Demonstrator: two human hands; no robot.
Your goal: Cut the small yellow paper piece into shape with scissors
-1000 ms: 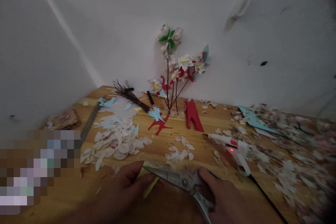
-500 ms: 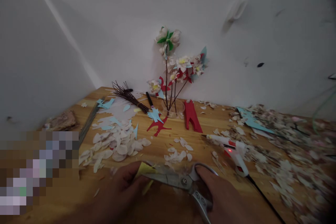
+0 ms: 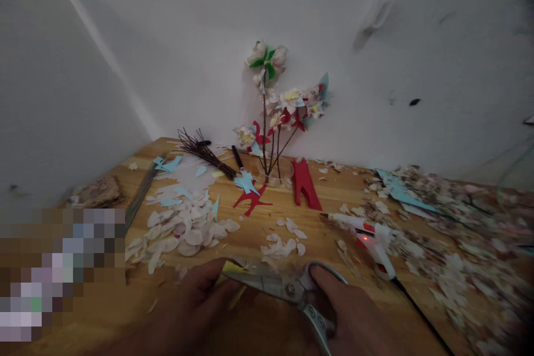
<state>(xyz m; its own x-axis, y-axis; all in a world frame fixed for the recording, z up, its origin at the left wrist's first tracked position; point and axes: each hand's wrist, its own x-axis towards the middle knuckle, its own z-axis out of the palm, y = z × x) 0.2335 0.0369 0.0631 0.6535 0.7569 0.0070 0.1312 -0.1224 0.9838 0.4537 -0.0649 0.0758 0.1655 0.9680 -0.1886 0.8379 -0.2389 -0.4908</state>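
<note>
My left hand (image 3: 204, 295) pinches a piece of yellow paper (image 3: 229, 272) between thumb and fingers, low in the middle of the view. From the right, a pair of silver scissors (image 3: 275, 285) points leftward, its blades reaching across the yellow paper. My right hand (image 3: 348, 303) is closed around the scissors' handles, thumb through the upper loop. Just beyond the blades lie loose white petals (image 3: 277, 247). A larger heap of white petals (image 3: 194, 228) spreads past my left hand.
Handmade flowers (image 3: 290, 100) on brown stems stand against the wall, beside red paper (image 3: 306, 183). A white glue gun (image 3: 377, 239), red light glowing, lies right with its black cord trailing forward. Brown twigs (image 3: 208, 156) lie at back left. Dried petals (image 3: 454, 261) cover the right side.
The scissors and yellow paper have shifted very slightly, with the blade tips a little higher over the paper. Both hands keep their hold.
</note>
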